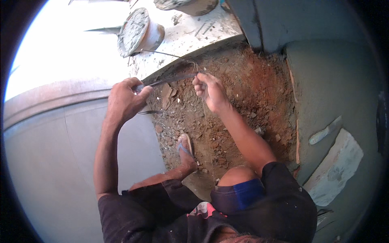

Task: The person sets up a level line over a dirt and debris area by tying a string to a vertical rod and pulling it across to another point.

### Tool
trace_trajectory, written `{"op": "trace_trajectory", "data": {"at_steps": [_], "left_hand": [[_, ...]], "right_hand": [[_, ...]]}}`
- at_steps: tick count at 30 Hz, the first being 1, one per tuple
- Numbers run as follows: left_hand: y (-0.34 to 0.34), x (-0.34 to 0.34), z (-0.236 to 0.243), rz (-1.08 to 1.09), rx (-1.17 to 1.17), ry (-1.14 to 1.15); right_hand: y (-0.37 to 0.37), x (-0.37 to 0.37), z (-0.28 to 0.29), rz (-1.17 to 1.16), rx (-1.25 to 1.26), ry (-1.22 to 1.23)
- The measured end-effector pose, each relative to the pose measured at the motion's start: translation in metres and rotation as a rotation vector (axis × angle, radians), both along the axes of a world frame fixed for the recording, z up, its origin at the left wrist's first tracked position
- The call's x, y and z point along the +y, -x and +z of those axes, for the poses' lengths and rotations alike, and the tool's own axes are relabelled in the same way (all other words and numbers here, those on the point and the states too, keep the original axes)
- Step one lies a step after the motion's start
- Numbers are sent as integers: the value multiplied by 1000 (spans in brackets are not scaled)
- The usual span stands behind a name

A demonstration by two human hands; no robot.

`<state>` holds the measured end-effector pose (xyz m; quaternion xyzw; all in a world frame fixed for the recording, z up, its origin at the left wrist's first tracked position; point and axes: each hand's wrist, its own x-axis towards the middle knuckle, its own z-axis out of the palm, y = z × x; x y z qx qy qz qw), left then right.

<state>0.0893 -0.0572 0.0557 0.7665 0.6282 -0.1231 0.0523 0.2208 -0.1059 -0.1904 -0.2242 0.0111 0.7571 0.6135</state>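
A dark, narrow flat strip [172, 79] stretches between my two hands over the dirt. My left hand [125, 99] is closed round its left end, together with something greyish that is mostly hidden by the fingers. Below that hand, a dark loop [150, 112] of similar material sticks out. My right hand [210, 91] pinches the strip's other end between thumb and fingers. Thin pale string [205, 115] runs down from near my right hand across the ground. A thin dark rod [164, 53] lies just beyond the strip, with tangled string at its right end.
A mortar-smeared bucket [153, 35] stands on the splattered white ledge [178, 44], with another container [198, 7] behind. Smooth grey panels border the left. On the right grey surface lie a trowel-like tool [325, 130] and a pale slab [336, 166]. Rubble [239, 133] covers the ground by my sandalled foot [185, 148].
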Motion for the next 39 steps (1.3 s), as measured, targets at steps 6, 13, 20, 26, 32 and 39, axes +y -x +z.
{"op": "trace_trajectory", "data": {"at_steps": [6, 13, 20, 26, 32, 39], "left_hand": [[41, -16, 5, 30, -337, 305], [120, -63, 56, 319, -798, 368], [156, -212, 240, 809, -1029, 612], [128, -359, 368, 857, -1174, 669], [61, -496, 411, 1242, -1342, 420], [19, -602, 423, 1625, -1470, -31]], "right_hand": [[-1, -40, 85, 398, -554, -187], [-21, -49, 233, 697, -1159, -191], [-74, -139, 397, 802, -1753, -174], [-93, -223, 510, 1248, -1502, -68], [-158, -243, 516, 1695, -1588, -293], [-91, -182, 531, 1929, -1678, -528]]}}
